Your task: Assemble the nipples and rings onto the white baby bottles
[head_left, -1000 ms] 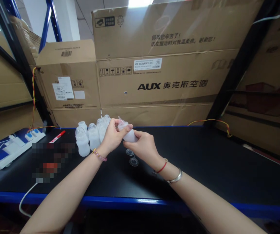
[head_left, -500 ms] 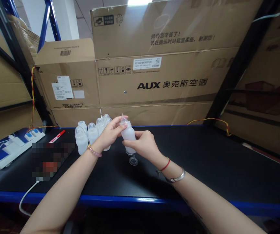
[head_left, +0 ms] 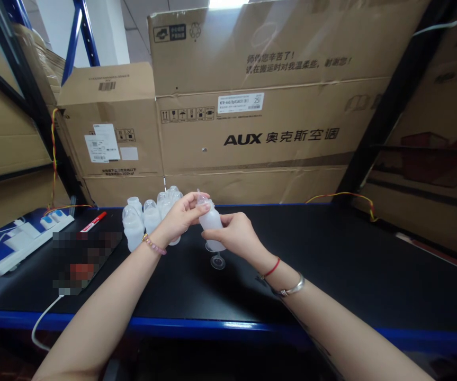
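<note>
A frosted white bottle [head_left: 214,226] is held slightly tilted above the black tabletop [head_left: 331,264]. My right hand [head_left: 236,233] wraps round its body from the right. At its top, the fingers of my left hand [head_left: 182,216] pinch a clear nipple-like piece [head_left: 202,199] at the bottle's mouth. Just below the bottle, a small clear round part [head_left: 217,261] lies on the table. Several similar bottles [head_left: 133,230] stand to the left of my left hand, most with clear domed caps; my hand partly hides some of them.
At the left are a red and white marker [head_left: 93,222], a blurred-out dark flat object [head_left: 87,259] with a white cable, and a white power strip [head_left: 33,241]. Large cardboard boxes [head_left: 284,174] wall off the back. Dark metal posts [head_left: 387,106] frame the sides.
The bottle has shifted slightly right and leans a bit more to the left at its top. My fingers have moved slightly at its mouth.
</note>
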Available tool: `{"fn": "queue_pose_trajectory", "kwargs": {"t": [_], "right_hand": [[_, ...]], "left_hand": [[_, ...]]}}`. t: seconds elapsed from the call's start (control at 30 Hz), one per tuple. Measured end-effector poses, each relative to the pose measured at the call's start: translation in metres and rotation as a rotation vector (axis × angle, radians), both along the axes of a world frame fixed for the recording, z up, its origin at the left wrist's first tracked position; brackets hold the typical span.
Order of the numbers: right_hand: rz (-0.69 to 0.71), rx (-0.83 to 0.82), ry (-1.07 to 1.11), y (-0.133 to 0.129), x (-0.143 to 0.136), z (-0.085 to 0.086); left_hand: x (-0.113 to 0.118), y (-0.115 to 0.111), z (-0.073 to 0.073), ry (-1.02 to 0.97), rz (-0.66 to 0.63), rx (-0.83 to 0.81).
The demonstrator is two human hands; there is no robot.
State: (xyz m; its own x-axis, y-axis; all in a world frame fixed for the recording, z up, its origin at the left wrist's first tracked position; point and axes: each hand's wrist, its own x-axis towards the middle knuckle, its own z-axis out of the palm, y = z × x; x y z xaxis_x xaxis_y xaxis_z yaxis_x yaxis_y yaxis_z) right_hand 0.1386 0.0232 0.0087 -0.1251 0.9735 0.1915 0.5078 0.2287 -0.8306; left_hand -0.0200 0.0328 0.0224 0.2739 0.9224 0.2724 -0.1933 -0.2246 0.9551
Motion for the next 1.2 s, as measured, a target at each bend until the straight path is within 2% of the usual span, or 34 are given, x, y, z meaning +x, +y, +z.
{"fn": "queue_pose_trajectory", "kwargs": {"t": [0.2, 0.4, 0.53, 0.63, 0.8, 0.87, 1.0, 1.07, 1.1, 1.2], "right_hand": [[0.033, -0.009, 0.074, 0.002, 0.0, -0.002], [0.025, 0.02, 0.042, -0.001, 0.0, 0.0], [0.023, 0.024, 0.015, 0.0, 0.0, 0.0], [0.012, 0.054, 0.01, -0.001, -0.001, 0.0], [-0.007, 0.084, -0.012, -0.004, -0.001, 0.001], [-0.012, 0.094, -0.006, -0.004, -0.001, 0.001], [0.037, 0.065, 0.01, -0.003, -0.001, -0.001], [0.067, 0.041, 0.013, -0.002, -0.001, -0.002], [0.08, 0.032, 0.019, -0.002, -0.001, -0.003], [0.118, 0.012, 0.042, -0.001, -0.001, -0.003]], "left_hand": [[0.0, 0.002, -0.001, -0.047, -0.077, 0.001], [0.005, 0.003, -0.002, -0.033, 0.138, 0.106], [0.006, 0.002, -0.003, -0.117, 0.069, 0.006], [0.01, 0.0, -0.004, -0.142, 0.049, 0.019], [0.015, -0.003, -0.005, -0.03, 0.239, 0.128], [0.014, -0.003, -0.005, -0.074, 0.216, 0.107], [0.012, -0.003, -0.005, -0.233, 0.04, 0.003], [0.013, -0.004, -0.006, -0.239, 0.016, -0.017], [0.014, -0.005, -0.007, -0.194, 0.056, -0.003], [0.017, -0.007, -0.009, 0.062, 0.304, 0.123]]}}
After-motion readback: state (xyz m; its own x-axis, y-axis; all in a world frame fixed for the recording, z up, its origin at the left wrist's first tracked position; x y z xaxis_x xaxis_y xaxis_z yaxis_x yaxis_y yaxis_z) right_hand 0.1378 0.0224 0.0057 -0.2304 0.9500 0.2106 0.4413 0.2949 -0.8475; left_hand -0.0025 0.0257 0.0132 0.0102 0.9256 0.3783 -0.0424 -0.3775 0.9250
